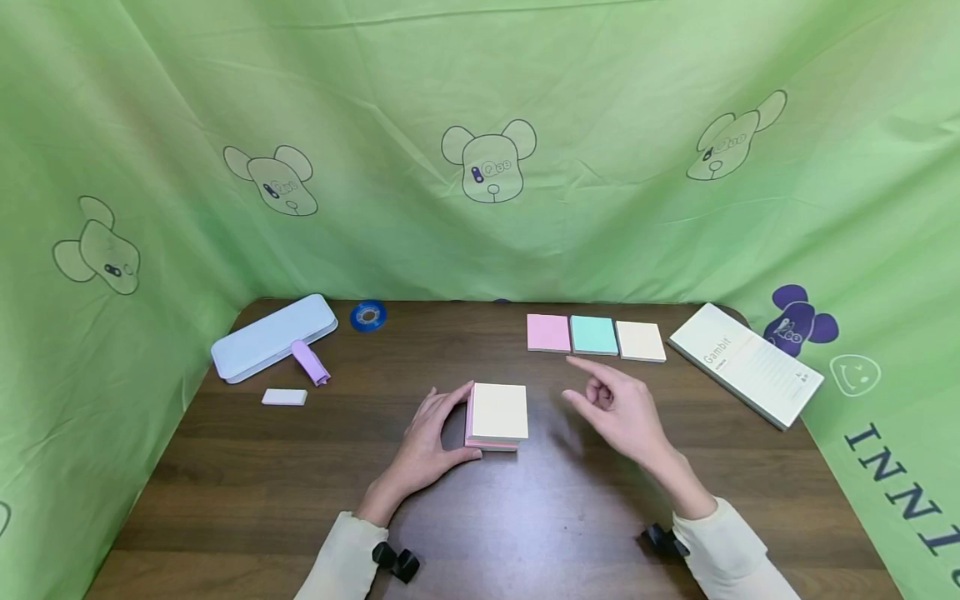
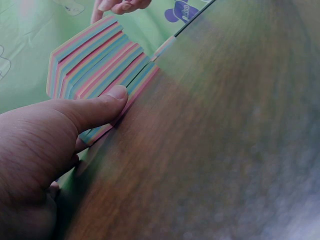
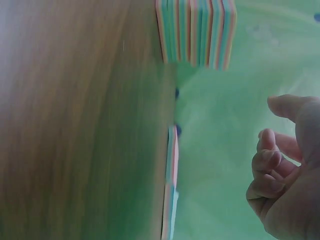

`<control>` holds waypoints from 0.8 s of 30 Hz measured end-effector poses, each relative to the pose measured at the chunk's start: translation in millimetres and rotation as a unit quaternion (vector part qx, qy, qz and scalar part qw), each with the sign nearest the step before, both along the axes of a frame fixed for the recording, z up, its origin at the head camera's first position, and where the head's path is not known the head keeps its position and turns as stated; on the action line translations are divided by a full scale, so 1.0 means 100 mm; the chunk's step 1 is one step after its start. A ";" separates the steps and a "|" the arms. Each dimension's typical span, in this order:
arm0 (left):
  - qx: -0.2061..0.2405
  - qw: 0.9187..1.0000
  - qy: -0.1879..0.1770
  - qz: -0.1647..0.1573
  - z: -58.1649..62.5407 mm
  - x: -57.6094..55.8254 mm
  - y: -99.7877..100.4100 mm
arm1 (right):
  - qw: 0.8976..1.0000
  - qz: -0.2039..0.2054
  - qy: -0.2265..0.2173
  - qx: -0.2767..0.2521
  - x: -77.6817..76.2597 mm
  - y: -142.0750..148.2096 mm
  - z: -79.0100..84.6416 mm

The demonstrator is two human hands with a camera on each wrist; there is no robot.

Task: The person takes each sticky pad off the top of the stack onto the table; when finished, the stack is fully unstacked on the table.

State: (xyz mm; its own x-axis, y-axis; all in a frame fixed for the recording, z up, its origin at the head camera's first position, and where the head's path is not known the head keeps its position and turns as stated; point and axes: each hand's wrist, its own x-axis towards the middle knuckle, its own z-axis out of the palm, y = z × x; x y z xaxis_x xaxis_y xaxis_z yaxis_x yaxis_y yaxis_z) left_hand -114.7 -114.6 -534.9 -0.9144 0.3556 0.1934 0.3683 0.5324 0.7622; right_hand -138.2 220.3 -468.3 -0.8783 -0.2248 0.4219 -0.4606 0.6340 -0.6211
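Note:
A tall stack of sticky note pads (image 1: 499, 412), cream on top, stands on the table in front of me. Its sides show pink, turquoise and yellow layers in the left wrist view, where the pads sit slightly uneven. My left hand (image 1: 427, 437) grips the stack at its left side, thumb at the near corner and fingers at the far one. Raised to the right of the stack, my right hand (image 1: 618, 408) holds nothing; its index finger and thumb reach out, the other fingers loosely curled. Beyond it lie a pink pad (image 1: 548, 332), a turquoise pad (image 1: 594, 334) and a cream pad (image 1: 641, 341) in a row.
A white notebook (image 1: 746, 365) lies at the back right. On the left are a light blue case (image 1: 273, 337), a purple stapler-like item (image 1: 310, 362), a white eraser-like block (image 1: 284, 397) and a blue tape roll (image 1: 368, 316). A green curtain (image 1: 390, 233) surrounds the table (image 1: 247, 483).

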 end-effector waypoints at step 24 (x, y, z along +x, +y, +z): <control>0.001 1.000 0.015 -0.007 -0.03 -0.01 -0.01 | 0.986 0.094 -0.120 0.060 0.12 -0.66 -0.05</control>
State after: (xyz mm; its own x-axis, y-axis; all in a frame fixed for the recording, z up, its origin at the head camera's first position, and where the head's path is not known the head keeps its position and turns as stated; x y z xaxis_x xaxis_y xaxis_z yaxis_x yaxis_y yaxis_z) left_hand -116.0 -115.8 -538.1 -0.9032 0.3682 0.2205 0.3980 0.5261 0.7516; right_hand -125.9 154.2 -473.5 -0.8877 -0.4290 0.1672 -0.4257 0.6267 -0.6527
